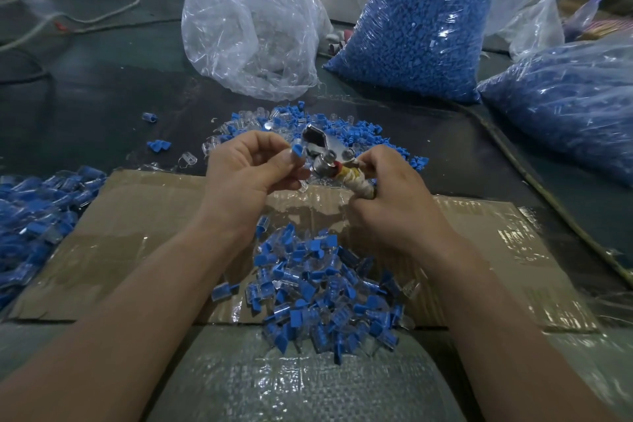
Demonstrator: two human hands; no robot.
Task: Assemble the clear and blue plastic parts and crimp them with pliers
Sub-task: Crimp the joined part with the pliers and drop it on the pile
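Left hand [250,164] pinches a blue-capped part [297,151] just beside the pliers [323,152], gripped by the handles in the right hand [387,188]; crimp step pending, judged: part must seat between the jaws before squeezing.

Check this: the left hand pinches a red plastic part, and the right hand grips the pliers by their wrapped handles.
Not quite. The part pinched by the left hand is blue, not red, as the head view shows. The right hand does grip the pliers by their wrapped handles.
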